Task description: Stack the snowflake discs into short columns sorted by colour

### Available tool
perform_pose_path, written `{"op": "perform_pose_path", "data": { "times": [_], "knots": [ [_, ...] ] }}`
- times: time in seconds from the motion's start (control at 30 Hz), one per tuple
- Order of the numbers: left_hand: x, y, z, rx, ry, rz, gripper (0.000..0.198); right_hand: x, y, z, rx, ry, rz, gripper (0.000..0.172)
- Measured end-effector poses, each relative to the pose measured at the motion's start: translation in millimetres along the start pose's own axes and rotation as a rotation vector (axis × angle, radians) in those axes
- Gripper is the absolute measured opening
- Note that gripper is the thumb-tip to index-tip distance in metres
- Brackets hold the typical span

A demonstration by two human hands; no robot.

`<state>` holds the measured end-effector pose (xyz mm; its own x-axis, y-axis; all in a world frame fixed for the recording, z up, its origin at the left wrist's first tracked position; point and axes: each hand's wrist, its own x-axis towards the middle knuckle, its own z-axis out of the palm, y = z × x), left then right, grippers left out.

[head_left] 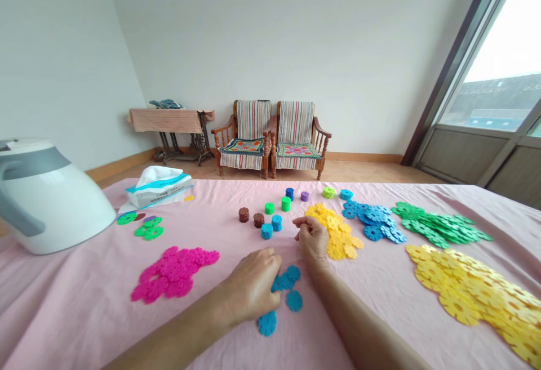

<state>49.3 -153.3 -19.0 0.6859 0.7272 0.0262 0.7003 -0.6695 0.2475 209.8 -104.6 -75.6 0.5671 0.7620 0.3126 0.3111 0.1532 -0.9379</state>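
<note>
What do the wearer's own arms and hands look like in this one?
The left hand and right hand are ungloved. The left forearm and right forearm are bare as far as the picture shows, with no sleeve, watch or bracelet visible.

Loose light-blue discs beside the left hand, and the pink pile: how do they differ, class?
Amount: the pink pile shows many more discs than the loose light-blue discs.
Arrangement: the pink pile is one overlapping heap; the light-blue discs lie in separate spots.
Place: the left hand is beside the light-blue discs, not the pink pile.
Shared: both lie on pink cloth.
</note>
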Motion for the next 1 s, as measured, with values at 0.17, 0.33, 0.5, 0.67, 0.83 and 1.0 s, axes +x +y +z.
{"op": "perform_pose_path", "data": {
  "times": [0.17, 0.33, 0.5, 0.67, 0.83, 1.0],
  "knots": [
    [4.3, -2.8, -9.8, -0.062, 0.062, 0.001, 0.012, 0.5, 0.9, 0.9, -0.002, 0.001, 0.002, 0.027],
    [29.6, -31.5, -30.9, -0.220, 0.264, -0.028, 0.011, 0.2, 0.7, 1.4, -0.009, 0.001, -0.005, 0.028],
    [59.1, -67.0, -31.8, -0.194, 0.349, -0.083, 0.017, -0.9, -0.9, 1.0, -0.017, 0.002, -0.008, 0.028],
    [68.4, -78.2, -19.1, -0.165, 0.333, -0.068, 0.017, -1.8, -1.6, 1.0, -0.023, -0.015, -0.006, 0.028],
    [70.4, -75.5, -17.9, -0.165, 0.294, -0.043, 0.015, -2.0, -2.1, 1.0, -0.035, -0.020, -0.010, 0.028],
    [71.9, -73.5, -19.5, -0.172, 0.250, -0.031, 0.017, -1.6, -1.4, 1.3, -0.037, -0.018, -0.022, 0.028]
  ]
}}
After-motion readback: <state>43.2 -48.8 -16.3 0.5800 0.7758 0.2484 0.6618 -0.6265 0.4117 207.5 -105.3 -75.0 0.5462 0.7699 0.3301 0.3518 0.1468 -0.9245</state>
